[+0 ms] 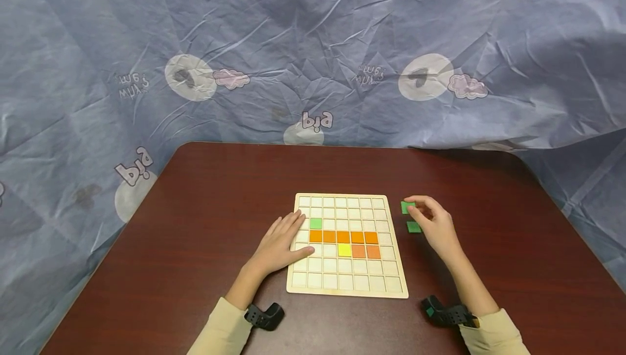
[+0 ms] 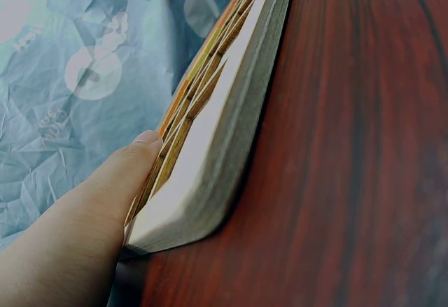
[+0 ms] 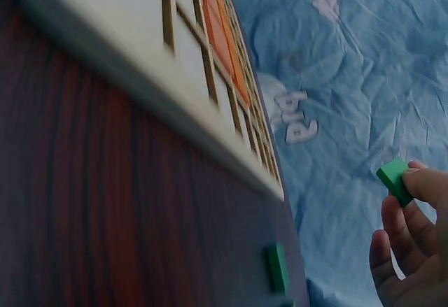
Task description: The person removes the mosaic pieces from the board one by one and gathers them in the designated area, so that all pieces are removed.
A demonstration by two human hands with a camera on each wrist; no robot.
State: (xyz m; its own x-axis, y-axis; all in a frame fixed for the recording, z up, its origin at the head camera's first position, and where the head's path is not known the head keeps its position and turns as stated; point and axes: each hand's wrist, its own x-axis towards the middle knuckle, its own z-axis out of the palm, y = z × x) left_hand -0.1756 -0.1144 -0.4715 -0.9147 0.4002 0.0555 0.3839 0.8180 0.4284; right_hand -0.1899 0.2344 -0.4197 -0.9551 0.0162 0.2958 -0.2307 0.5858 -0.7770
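Here, the right grip (image 1: 436, 225) pinches one green tile (image 3: 390, 175), left grip (image 1: 280, 246) outspread on one board (image 1: 346, 293) showing nine tiles (image 1: 343, 237).

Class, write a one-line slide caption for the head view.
The left hand rests on a wooden grid board; the right hand pinches a green square tile beside it.

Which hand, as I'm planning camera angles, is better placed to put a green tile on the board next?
Likely the right hand: it pinches a green tile beside the board, while the left hand rests on the board's left side.
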